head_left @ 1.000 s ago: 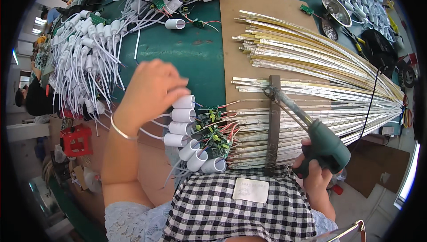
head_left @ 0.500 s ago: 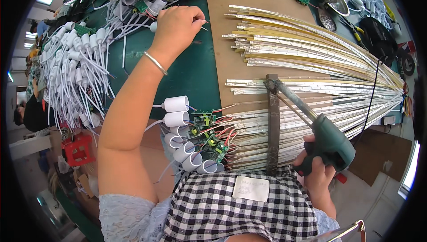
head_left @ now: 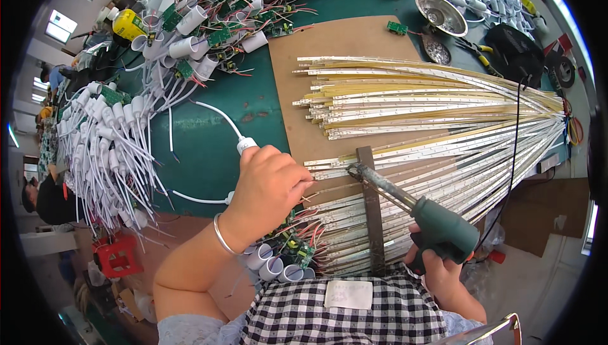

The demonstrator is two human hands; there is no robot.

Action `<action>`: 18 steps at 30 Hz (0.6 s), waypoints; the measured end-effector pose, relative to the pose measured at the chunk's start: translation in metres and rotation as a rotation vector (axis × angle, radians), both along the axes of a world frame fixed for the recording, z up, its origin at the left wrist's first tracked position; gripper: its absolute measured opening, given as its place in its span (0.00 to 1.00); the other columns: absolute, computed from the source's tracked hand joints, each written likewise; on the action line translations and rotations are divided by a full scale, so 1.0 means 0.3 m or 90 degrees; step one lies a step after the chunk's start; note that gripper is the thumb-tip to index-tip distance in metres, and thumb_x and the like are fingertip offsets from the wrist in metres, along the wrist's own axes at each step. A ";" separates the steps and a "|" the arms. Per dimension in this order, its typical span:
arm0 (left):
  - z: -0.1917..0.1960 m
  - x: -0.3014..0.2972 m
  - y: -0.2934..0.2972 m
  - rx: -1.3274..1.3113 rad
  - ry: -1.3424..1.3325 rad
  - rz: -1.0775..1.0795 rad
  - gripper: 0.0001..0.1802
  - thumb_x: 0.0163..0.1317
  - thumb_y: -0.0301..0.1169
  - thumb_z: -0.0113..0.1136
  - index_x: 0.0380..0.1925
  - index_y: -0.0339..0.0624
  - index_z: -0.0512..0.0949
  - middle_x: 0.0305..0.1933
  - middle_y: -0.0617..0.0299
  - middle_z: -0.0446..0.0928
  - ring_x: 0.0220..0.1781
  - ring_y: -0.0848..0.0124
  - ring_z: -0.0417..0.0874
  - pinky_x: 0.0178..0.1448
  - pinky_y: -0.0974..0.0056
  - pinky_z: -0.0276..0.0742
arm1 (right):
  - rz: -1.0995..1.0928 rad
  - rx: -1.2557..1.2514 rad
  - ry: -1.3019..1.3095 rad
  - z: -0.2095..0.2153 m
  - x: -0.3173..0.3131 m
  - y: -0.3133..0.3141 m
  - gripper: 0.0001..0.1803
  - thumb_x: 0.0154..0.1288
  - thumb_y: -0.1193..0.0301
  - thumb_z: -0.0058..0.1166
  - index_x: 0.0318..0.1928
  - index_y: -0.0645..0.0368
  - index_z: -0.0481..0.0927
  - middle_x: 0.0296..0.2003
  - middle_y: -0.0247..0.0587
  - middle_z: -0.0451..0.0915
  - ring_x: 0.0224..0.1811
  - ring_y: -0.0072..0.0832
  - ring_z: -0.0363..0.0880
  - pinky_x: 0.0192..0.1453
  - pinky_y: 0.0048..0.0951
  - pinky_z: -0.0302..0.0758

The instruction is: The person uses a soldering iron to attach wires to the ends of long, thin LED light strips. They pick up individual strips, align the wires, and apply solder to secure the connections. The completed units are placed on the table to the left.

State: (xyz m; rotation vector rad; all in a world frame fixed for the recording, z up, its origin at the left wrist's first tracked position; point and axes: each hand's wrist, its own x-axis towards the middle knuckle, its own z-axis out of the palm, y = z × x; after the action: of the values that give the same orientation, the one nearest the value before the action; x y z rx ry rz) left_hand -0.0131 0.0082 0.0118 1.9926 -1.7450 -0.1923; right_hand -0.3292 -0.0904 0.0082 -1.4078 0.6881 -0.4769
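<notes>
My left hand (head_left: pixel 269 183) is closed in a pinch at the left ends of the light strips (head_left: pixel 405 152). A thin wire showed in its fingers earlier; now the fingertips mostly hide it. Against its knuckles is a white lamp cap (head_left: pixel 246 145) with a white cable trailing off to the left. My right hand (head_left: pixel 438 268) is wrapped around the handle of a green soldering gun (head_left: pixel 446 228). The gun's tip reaches left over a dark bar (head_left: pixel 373 224) that lies across the strips, stopping a little short of my left fingertips.
Wired caps (head_left: pixel 272 268) with green circuit boards (head_left: pixel 303 253) hang at the near edge. A heap of white caps (head_left: pixel 104 120) lies left, more at the back. A brown board (head_left: pixel 285 72) bears strips. Metal bowl (head_left: pixel 442 14) and pliers (head_left: pixel 478 57) stand far right.
My left hand has come nearer, from the far heap to the strip ends, and a white lamp cap with its cable now lies beside it. The soldering gun has shifted slightly left and nearer.
</notes>
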 end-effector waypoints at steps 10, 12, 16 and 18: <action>-0.008 -0.010 -0.011 -0.041 -0.042 0.004 0.05 0.48 0.28 0.69 0.25 0.50 0.81 0.27 0.71 0.77 0.37 0.69 0.75 0.52 0.58 0.59 | 0.044 -0.010 0.039 0.014 0.023 0.014 0.29 0.64 0.69 0.51 0.64 0.66 0.65 0.53 0.50 0.77 0.28 0.33 0.81 0.33 0.29 0.79; -0.015 -0.009 -0.017 -0.040 -0.050 -0.002 0.05 0.47 0.28 0.68 0.23 0.50 0.80 0.26 0.71 0.76 0.37 0.69 0.74 0.52 0.57 0.59 | 0.076 -0.039 0.051 0.015 0.025 0.010 0.28 0.63 0.71 0.49 0.63 0.66 0.66 0.52 0.49 0.77 0.28 0.32 0.81 0.33 0.29 0.78; -0.026 -0.008 -0.023 -0.044 -0.059 -0.008 0.06 0.46 0.27 0.66 0.22 0.50 0.77 0.26 0.71 0.75 0.36 0.68 0.73 0.51 0.57 0.59 | 0.062 -0.077 0.184 0.043 0.038 0.016 0.17 0.58 0.74 0.59 0.50 0.64 0.79 0.41 0.44 0.82 0.38 0.36 0.82 0.46 0.35 0.77; -0.029 -0.013 -0.026 -0.044 -0.073 -0.010 0.06 0.46 0.27 0.66 0.22 0.50 0.77 0.26 0.70 0.74 0.36 0.68 0.73 0.51 0.58 0.59 | 0.060 -0.085 0.224 0.049 0.049 0.022 0.16 0.55 0.75 0.62 0.46 0.62 0.82 0.40 0.44 0.83 0.43 0.40 0.82 0.52 0.38 0.75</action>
State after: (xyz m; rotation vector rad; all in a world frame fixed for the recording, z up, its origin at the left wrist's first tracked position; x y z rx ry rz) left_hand -0.0169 0.0004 0.0031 1.9748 -1.8133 -0.0233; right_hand -0.3145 -0.0837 0.0230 -1.6638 0.8794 -0.2028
